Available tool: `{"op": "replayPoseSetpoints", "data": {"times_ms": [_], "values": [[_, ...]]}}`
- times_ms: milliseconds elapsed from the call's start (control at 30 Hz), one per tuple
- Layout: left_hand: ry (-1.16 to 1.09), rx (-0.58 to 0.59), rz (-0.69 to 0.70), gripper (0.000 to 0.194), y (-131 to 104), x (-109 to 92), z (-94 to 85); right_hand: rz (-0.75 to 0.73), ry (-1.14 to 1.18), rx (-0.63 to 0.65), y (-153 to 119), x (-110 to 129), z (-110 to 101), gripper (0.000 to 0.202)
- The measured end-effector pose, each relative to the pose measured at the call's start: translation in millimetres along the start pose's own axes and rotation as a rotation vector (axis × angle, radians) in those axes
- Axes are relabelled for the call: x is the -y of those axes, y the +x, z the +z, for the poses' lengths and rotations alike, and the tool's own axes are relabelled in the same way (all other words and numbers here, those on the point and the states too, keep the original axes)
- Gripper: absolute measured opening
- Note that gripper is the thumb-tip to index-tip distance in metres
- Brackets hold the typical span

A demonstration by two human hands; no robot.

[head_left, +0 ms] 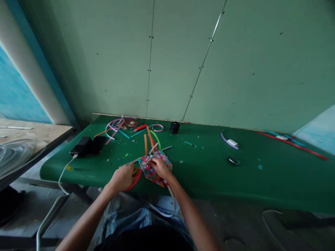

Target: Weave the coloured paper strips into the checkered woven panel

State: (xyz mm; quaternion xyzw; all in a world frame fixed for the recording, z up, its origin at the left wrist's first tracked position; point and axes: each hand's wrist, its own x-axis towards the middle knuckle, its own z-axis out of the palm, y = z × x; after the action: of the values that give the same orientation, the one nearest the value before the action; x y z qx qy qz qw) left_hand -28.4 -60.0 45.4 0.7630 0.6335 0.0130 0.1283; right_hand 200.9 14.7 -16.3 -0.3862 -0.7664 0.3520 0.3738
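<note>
A woven piece (161, 166) in a red, blue and pink check lies at the front edge of the green table. Orange, green, red and grey strips stick out from it. My left hand (125, 177) is closed at its left side, around something with a yellow-green part that I cannot make out. A red loop (135, 180) hangs beside that hand. My right hand (160, 167) rests on top of the weave, fingers pinched on a grey strip (148, 161). Another pale strip (171, 205) dangles below, over my lap.
On the green table (204, 174) are a black spool (174, 127), a red-handled tool (141, 128), loose strips (117, 123), a power bank (81, 145) with a white cable, and a dark oval object (233, 160). A wall rises behind.
</note>
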Motion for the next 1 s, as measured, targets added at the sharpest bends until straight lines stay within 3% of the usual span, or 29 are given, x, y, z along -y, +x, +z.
{"op": "replayPoseSetpoints", "data": {"times_ms": [167,367,467,567,667,733,833,1000], "values": [[-0.012,-0.008,-0.001,0.032,3,-6,-5.1,-0.019,0.005,0.029,1,-2,0,0.022],[-0.031,-0.017,-0.004,0.022,3,0,-2.1,0.013,0.016,0.028,0,6,-2,0.027],[-0.123,-0.045,-0.064,0.02,-4,19,5.5,0.034,0.025,0.018,-1,9,-2,0.029],[-0.247,-0.137,-0.188,0.02,-20,51,8.4,0.047,0.045,0.021,-2,8,-2,0.03],[-0.186,-0.225,-0.41,0.029,-40,80,3.1,0.035,0.068,0.017,-2,7,-3,0.029],[-0.127,-0.233,-0.438,0.033,-51,85,-1.3,0.034,0.104,-0.006,-1,6,-2,0.027],[-0.107,-0.226,-0.343,0.03,-57,64,-2.0,0.062,0.179,-0.044,2,4,3,0.027],[-0.029,-0.132,-0.166,0.029,-35,-7,2.9,0.123,0.068,-0.176,5,-7,17,0.026]]}}
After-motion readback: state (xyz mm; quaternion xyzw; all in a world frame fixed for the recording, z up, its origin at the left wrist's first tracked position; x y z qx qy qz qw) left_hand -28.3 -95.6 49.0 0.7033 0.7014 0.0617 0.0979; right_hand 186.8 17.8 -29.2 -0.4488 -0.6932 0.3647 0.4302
